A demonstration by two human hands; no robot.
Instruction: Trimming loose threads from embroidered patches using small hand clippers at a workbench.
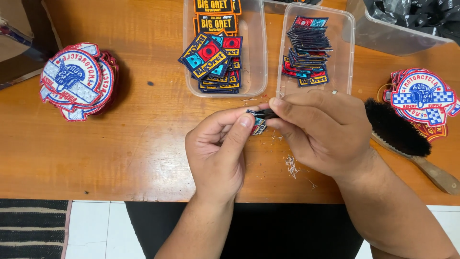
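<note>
My left hand (pixel 218 148) pinches a small embroidered patch (pixel 257 125), red and blue with a dark border, just above the wooden table (pixel 134 139). From the right, my right hand (pixel 318 132) meets it, fingers closed on a small dark tool (pixel 265 114) at the patch's top edge; the tool is mostly hidden by the fingers. A ring shows on one right-hand finger. Loose thread trimmings (pixel 291 165) lie on the wood below the hands.
Two clear plastic tubs behind the hands hold patches: the left tub (pixel 258 72) a loose pile, the right tub (pixel 346 52) a neat stack. Round red, white and blue patches are stacked at far left (pixel 76 79) and far right (pixel 421 98). A black-bristled wooden brush (pixel 400 132) lies at right.
</note>
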